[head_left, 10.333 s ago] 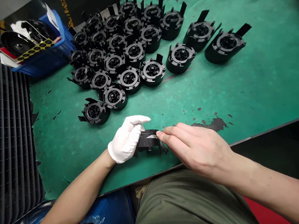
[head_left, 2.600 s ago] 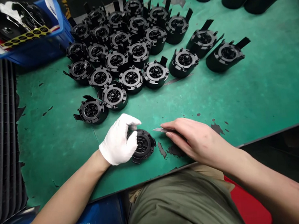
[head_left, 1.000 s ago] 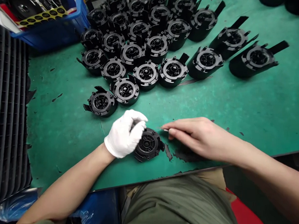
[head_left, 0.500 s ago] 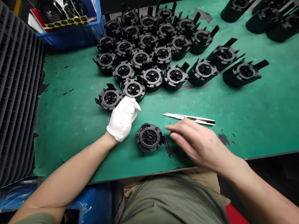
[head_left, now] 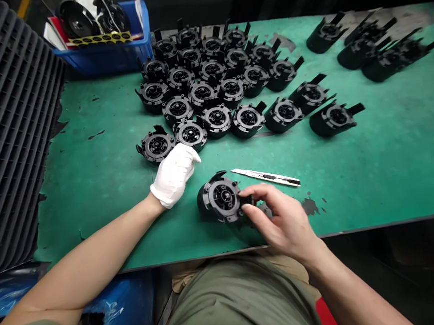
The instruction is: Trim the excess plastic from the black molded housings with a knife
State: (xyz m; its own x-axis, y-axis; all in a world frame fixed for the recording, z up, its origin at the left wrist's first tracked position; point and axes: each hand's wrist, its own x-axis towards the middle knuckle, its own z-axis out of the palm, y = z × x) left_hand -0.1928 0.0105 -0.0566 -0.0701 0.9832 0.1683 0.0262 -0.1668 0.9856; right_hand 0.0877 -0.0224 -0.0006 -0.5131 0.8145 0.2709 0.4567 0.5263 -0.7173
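With thumb and fingers, my bare right hand [head_left: 277,210] pinches a tab at the right side of a round black plastic housing [head_left: 223,198], which is tilted at the front of the bench. My left hand [head_left: 175,176], in a white glove, is closed with its fingers curled under; what they hold, if anything, is hidden. Just beyond that glove stand two similar housings, one at the left [head_left: 158,146] and one with a shiny centre [head_left: 191,134]. A utility knife [head_left: 266,176] with its blade out lies on the bench beyond my right hand.
Several black housings [head_left: 204,93] stand grouped on the green bench [head_left: 102,191], with more at the far right [head_left: 385,59]. A blue bin [head_left: 107,58] of parts is at the back left. Stacked black grid trays [head_left: 15,133] rise along the left edge.
My right hand has moved left and taken hold of the front housing, which has gone from facing up to tilted. My left hand stays closed by the group. The view has shifted slightly.
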